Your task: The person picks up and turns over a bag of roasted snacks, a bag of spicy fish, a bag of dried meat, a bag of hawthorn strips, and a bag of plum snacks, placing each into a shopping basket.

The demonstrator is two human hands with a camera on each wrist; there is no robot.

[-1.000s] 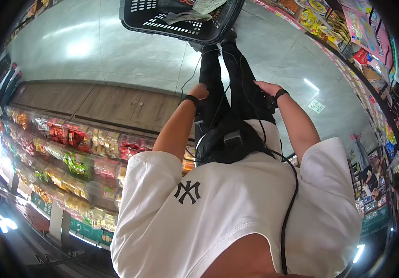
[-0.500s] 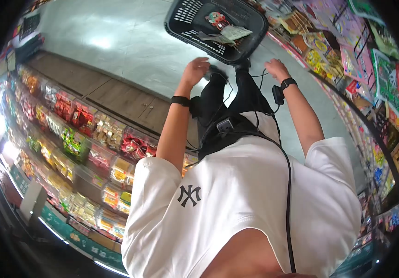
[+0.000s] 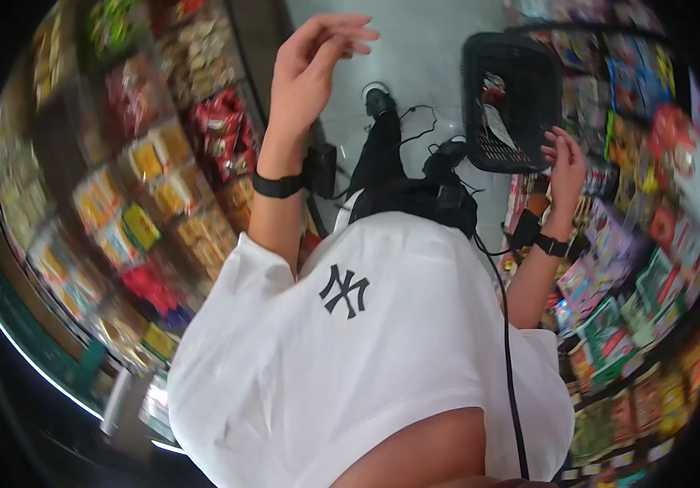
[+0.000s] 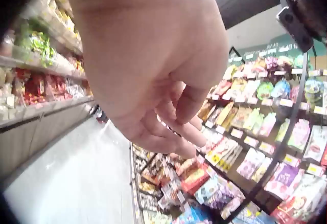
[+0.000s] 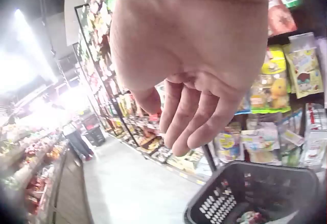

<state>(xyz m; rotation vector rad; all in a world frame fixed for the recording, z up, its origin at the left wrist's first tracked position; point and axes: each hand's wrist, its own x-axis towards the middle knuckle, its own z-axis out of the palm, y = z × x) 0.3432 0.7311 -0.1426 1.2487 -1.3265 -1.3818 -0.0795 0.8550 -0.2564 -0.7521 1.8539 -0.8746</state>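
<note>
My left hand [image 3: 305, 81] is raised over the aisle beside the bin shelves, fingers loosely bent and nothing in them. In the left wrist view the same hand [image 4: 158, 70] hangs with relaxed fingers in front of packet racks. My right hand [image 3: 567, 175] is at the near corner of a black shopping basket [image 3: 472, 106], fingers apart and holding nothing. The right wrist view has that hand [image 5: 189, 65] above the basket [image 5: 250, 166], fingers hanging down. Inside the basket lie a red-and-white packet [image 3: 493, 88] and a pale flat packet [image 3: 498, 128].
Clear bins of wrapped snacks [image 3: 224, 134] line the left side. Hanging snack bags [image 3: 610, 333] fill the rack at right. Grey floor [image 3: 439, 49] runs between them under my feet. Another person [image 5: 76, 142] stands farther down the aisle. A black cable [image 3: 508, 358] hangs over my shirt.
Both hands have come up from beside my thighs, the left much higher. The view has turned, and the basket now appears farther right, beside my right hand.
</note>
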